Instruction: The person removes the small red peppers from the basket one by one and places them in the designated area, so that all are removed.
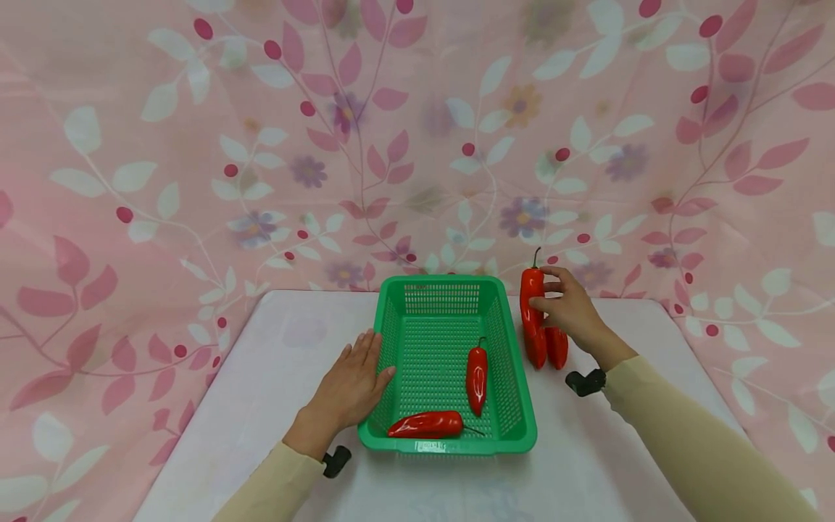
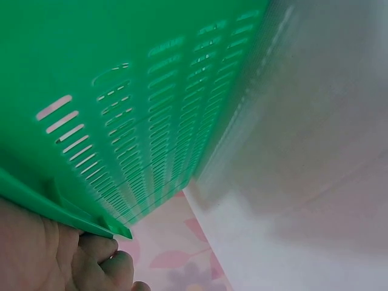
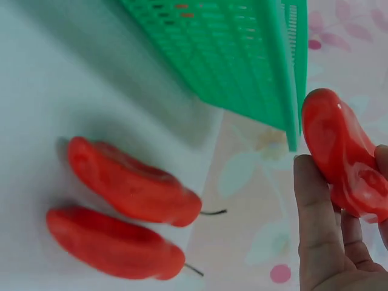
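Starting left, find the left grip (image 1: 352, 380) resting straight-fingered along the left rim of the green basket (image 1: 427, 362), with hold of nothing. Inside, count 2 peppers: a front pepper (image 1: 427, 424) lying crosswise along the near wall, then a lengthwise pepper (image 1: 477, 380) close to the right wall, with stem pointing away. Beyond that wall, see the right grip (image 1: 574, 308) partly closed, pinching 1 red pepper (image 1: 532, 290) stem-up, off the counter (image 1: 300, 333). Below it, note 2 loose peppers (image 3: 133, 182) lying side by side on the counter. Judge the pinched pepper light, fairly stiff, likely slippery from such glossy skin. Best taken round the thick shoulder, not by the thin stem, probably fragile.
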`<state>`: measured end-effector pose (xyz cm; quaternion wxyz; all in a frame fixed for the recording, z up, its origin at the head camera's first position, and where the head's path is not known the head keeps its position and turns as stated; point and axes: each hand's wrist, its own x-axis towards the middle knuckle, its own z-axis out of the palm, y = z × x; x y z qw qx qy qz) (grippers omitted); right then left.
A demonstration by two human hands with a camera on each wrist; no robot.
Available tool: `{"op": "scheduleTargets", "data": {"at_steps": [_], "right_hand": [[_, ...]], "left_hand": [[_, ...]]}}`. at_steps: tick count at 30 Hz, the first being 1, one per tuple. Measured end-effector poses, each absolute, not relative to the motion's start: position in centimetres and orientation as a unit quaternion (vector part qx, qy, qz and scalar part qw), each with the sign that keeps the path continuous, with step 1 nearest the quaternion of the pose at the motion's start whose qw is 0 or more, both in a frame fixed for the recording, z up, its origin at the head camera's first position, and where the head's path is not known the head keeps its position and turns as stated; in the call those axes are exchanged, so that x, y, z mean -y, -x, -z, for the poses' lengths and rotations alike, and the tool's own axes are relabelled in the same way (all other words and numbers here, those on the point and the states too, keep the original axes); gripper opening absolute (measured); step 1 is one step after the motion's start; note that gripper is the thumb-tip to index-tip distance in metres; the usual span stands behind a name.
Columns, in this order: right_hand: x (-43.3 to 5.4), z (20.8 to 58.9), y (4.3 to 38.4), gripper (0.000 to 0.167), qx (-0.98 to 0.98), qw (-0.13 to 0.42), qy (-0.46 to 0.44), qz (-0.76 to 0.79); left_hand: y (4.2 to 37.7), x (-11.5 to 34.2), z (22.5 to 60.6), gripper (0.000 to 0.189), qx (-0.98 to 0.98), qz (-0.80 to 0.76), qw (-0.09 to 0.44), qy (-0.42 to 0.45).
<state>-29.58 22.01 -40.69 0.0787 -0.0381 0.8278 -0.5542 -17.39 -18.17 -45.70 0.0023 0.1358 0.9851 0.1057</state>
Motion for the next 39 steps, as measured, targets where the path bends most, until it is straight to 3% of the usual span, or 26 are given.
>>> {"op": "scheduleTargets", "data": {"at_steps": [39], "right_hand": [[-28.6,45.9,29.9,0.082,-0.920,0.059,-0.021,0.387]], "left_hand": [[17.4,18.2,45.8,0.076,-0.984,-0.112,-0.011,-0.141]]}}
